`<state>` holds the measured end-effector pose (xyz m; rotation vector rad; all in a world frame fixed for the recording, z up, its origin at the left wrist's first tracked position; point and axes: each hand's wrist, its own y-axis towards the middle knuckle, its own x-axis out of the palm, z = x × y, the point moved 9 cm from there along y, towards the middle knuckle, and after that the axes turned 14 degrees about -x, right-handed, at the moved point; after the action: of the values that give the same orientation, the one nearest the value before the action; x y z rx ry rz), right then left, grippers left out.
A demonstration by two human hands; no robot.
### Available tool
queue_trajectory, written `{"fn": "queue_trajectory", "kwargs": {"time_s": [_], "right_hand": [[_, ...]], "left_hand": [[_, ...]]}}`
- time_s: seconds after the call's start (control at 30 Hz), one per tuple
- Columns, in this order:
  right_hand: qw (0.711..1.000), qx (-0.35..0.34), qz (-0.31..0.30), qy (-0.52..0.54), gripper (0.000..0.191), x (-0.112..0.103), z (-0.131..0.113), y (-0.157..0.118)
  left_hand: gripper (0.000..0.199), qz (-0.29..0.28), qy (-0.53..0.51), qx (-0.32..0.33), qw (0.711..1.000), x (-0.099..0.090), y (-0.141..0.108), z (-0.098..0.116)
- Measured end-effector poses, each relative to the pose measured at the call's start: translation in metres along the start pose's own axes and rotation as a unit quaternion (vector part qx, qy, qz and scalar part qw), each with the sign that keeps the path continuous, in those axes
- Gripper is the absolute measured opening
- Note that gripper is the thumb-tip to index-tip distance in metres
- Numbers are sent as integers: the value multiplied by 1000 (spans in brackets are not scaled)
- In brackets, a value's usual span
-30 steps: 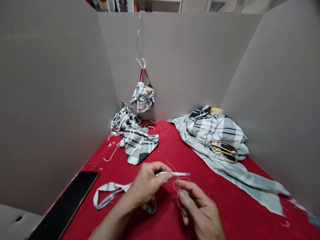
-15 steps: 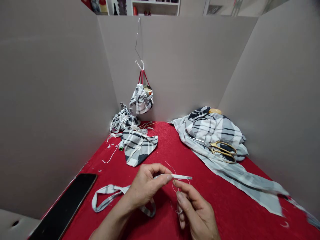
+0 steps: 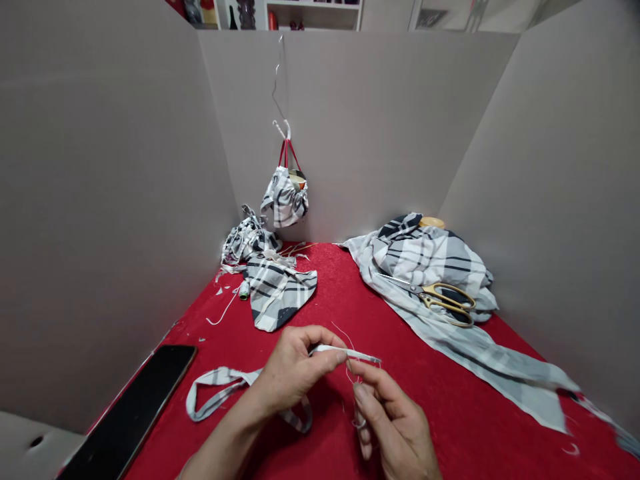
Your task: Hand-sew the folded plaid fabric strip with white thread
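No text, label, brand, number or sign can be read in the view. Any marking on the small thread spool (image 3: 243, 290) is too small to be made out.

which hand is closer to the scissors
Right. The right hand is nearer, below and left of the scissors in view, not touching them. The left hand is farther left, pinching a fabric strip.
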<state>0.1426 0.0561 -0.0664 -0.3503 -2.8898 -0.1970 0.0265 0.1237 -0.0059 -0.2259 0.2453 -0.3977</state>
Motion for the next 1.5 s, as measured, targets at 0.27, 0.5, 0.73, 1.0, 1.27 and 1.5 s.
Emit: {"fn": "queue_trajectory", "kwargs": {"time_s": [0.27, 0.5, 0.73, 1.0, 1.27, 1.5], "right_hand": [[1000, -5, -4, -6, 53, -1, 0, -2], [1000, -5, -6, -6, 54, -1, 0, -3], [1000, -5, 7, -11, 55, 0, -1, -3], [1000, -8, 8, -16, 56, -1, -4, -3], [992, -95, -42, -71, 62, -3, -20, 3], [974, -82, -164, -132, 49, 1, -24, 9]], "left_hand": [[21, -8, -3, -6, 1000, 1, 1, -4], [22, -9, -4, -12, 1000, 1, 0, -3], [16, 26, 26, 34, 999, 1, -5, 7], [14, 78, 83, 158, 981, 4, -10, 20], [13, 86, 112, 208, 968, 7, -14, 24], [14, 93, 167, 333, 923, 13, -26, 35]]}}
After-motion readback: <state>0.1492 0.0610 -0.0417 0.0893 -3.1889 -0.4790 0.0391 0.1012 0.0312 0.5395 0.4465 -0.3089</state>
